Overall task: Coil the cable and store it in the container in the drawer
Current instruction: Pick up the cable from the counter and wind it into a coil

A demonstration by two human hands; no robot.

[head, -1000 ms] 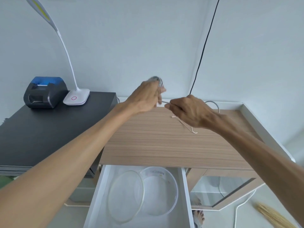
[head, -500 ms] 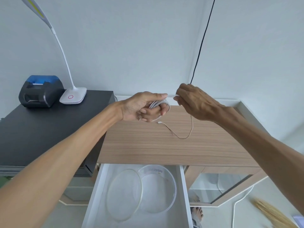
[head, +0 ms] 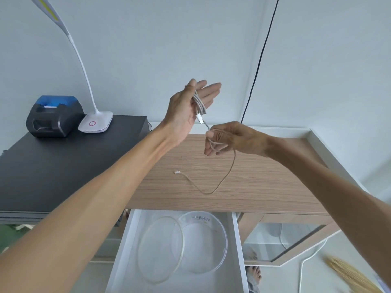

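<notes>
A thin beige cable (head: 224, 178) is partly wound around my left hand (head: 190, 102), which is raised above the wooden cabinet top with fingers straight and several loops across the palm. A white plug hangs from those loops. My right hand (head: 228, 138) pinches the cable just below, with a loop round its fingers. The loose tail curves down onto the wood and ends in a small connector (head: 176, 171). Below, the white drawer (head: 236, 240) stands open with a clear round container (head: 203, 242) and its clear lid (head: 160, 248) leaning beside it.
A black side table (head: 53, 166) at left carries a small black and blue printer (head: 54, 116) and a white desk lamp (head: 95, 123). A black wire (head: 257, 66) runs up the wall. A glass cabinet door (head: 292, 242), a white cord and a straw broom (head: 351, 275) lie at lower right.
My left hand has risen and turned palm open with the coils on it. My right hand dropped below it, drawing cable along. The loose tail has settled on the wood.
</notes>
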